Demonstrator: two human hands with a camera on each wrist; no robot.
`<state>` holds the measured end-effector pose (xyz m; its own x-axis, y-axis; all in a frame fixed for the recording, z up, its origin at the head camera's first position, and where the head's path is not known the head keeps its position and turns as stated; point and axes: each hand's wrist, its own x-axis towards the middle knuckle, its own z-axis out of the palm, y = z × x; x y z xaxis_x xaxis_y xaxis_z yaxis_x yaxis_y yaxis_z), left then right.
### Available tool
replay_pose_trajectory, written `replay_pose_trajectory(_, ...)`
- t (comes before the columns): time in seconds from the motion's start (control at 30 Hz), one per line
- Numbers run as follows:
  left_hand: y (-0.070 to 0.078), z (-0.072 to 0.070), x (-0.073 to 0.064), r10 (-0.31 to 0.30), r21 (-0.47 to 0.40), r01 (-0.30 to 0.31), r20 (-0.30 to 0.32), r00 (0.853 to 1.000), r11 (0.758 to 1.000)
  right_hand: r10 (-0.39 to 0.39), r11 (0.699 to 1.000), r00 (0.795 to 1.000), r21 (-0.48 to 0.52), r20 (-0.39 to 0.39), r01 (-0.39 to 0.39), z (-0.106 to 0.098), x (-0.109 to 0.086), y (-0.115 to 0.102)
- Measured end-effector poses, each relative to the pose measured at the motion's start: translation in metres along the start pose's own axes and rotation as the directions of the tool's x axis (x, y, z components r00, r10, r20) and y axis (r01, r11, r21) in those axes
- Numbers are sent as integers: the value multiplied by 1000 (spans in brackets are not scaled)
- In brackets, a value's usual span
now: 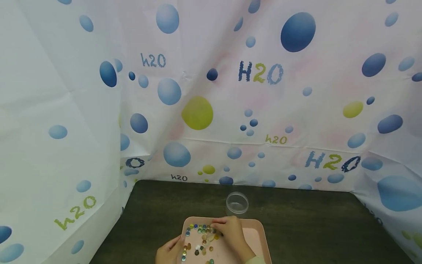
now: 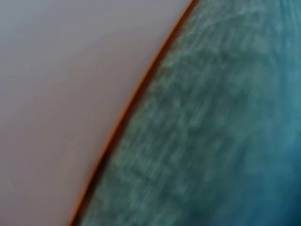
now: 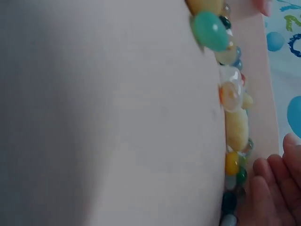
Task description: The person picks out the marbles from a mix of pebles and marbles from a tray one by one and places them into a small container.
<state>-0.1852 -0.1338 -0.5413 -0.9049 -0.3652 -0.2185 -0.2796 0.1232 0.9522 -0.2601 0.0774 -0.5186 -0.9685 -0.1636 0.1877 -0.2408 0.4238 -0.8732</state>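
Grained tabletop, glassy marbles, rounded pink tray, rim in left hand, grip of right hand unclear.

Hands: two are seen, one left hand and one right hand.
Tray: one is counted.
Clear round container: one is counted.
Marbles and stones: more than twenty are shown together; an exact total cannot be given, as some may be hidden.
Tabletop: one is seen.
Whole H2O prints: six are counted, two written with a capital H and four with a small h.
Sleeve: one is shown, at the right wrist.
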Motion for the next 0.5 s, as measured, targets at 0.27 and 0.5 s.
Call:
replay_pose_trajectory(0.27,1,1,-3,-20,24,21,-33,999,1000,-12,1000,1000,-11,14,12,9,-1,3)
replay_pose_trajectory(0.5,1,2,-1,-16,-60,15,-13,1000,998,-61,995,998,-78,11,62,11,-2,2)
